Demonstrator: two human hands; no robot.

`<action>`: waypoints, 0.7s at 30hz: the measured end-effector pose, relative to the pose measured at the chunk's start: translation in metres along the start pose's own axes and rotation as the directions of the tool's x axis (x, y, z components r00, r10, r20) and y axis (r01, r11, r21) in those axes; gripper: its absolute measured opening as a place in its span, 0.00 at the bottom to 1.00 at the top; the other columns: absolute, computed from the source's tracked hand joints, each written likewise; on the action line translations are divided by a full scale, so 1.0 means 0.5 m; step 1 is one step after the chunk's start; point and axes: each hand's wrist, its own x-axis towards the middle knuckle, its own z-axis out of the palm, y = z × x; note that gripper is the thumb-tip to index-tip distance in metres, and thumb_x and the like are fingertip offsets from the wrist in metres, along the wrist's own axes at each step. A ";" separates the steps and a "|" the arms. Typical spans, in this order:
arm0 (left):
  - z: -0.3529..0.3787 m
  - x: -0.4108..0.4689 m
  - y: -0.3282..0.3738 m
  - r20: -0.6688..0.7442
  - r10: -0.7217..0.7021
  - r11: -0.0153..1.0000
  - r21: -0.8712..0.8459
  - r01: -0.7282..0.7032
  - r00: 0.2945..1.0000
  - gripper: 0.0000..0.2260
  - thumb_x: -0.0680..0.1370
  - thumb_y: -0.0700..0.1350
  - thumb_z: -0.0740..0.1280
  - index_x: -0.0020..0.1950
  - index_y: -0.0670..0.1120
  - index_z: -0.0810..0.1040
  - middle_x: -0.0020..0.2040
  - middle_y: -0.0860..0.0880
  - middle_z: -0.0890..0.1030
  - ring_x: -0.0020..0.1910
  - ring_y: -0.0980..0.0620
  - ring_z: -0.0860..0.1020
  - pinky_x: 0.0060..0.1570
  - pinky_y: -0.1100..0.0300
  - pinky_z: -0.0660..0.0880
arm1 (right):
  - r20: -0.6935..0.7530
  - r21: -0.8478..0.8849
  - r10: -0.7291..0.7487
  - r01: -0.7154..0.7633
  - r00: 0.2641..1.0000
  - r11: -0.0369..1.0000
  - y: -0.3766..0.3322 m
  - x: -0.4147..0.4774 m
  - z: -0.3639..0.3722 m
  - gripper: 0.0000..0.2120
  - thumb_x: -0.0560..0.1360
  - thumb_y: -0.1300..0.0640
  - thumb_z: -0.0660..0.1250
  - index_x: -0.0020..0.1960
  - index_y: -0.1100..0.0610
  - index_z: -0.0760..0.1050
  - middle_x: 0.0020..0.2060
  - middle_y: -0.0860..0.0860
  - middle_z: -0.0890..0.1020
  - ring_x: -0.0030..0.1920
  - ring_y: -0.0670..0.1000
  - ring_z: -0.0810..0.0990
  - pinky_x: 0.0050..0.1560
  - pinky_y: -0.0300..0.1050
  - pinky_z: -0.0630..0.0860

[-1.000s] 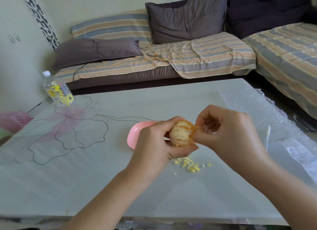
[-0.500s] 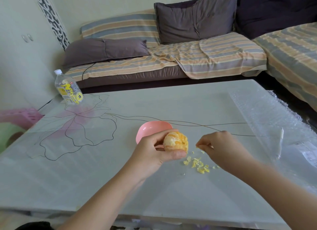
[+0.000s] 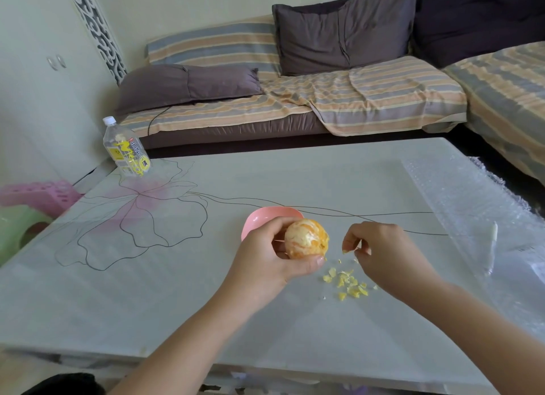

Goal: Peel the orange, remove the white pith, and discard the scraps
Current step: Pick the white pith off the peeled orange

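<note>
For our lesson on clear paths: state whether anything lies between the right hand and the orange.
Nothing visible does. A gap separates the right hand from the orange gripped by the left hand; the scraps lie lower, on the table.

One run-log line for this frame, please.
left grip holds mostly peeled round orange | right grip pinches small yellowish pith scrap beside orange | yellow scrap pile on pale table | pink bowl behind left grip

The bottle (image 3: 125,147) at the counter's (image 3: 324,182) far left corner has bold yellow lettering on its label (image 3: 131,157), but it is too blurred to read. The printed slip (image 3: 537,269) at the right edge is also illegible.
</note>
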 end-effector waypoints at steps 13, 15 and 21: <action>0.018 -0.001 0.008 0.055 0.005 0.998 -0.055 -0.002 0.998 0.18 0.67 0.38 0.77 0.54 0.51 0.80 0.44 0.55 0.83 0.42 0.61 0.81 0.41 0.73 0.73 | -0.039 -0.002 -0.052 0.052 0.998 0.999 0.002 -0.008 -0.039 0.15 0.70 0.70 0.64 0.40 0.50 0.79 0.36 0.41 0.76 0.38 0.41 0.75 0.39 0.28 0.67; 0.019 -0.001 0.007 0.063 -0.011 0.997 -0.074 0.016 0.998 0.18 0.67 0.38 0.77 0.54 0.51 0.80 0.44 0.54 0.83 0.43 0.60 0.81 0.42 0.73 0.73 | -0.033 0.019 -0.102 0.102 0.994 0.995 0.003 -0.010 -0.040 0.21 0.69 0.73 0.59 0.45 0.50 0.79 0.42 0.42 0.79 0.40 0.41 0.78 0.41 0.31 0.70; 0.019 0.002 0.004 0.137 -0.059 0.992 -0.107 0.074 0.989 0.15 0.66 0.45 0.77 0.51 0.45 0.82 0.44 0.49 0.84 0.42 0.55 0.81 0.50 0.59 0.78 | -0.099 0.073 -0.128 0.135 0.987 0.988 0.001 -0.026 -0.069 0.05 0.71 0.60 0.71 0.43 0.50 0.81 0.35 0.42 0.81 0.41 0.38 0.76 0.39 0.25 0.67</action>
